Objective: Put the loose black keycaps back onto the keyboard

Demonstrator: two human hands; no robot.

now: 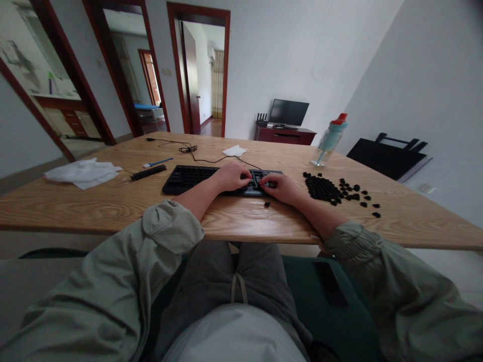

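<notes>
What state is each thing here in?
Black plastic keyboard: lying flat
Left hand: at keyboard, fingers bent
Right hand: likewise
Small black square pieces: loose, partly clustered
Red-topped clear plastic bottle: upright
Flat black monitor: screen dark
Thin black cable: partly bundled
Brown wooden door: open
Large white sheet: crumpled

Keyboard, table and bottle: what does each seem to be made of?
Keyboard: probably plastic; dark, with low sheen and a smooth, moulded-looking frame.
Table: wood or wood-look laminate; grain lines show, and soft reflections near the front edge suggest a satin finish.
Bottle: likely clear plastic, its lower part see-through, though glass can't be ruled out.
</notes>
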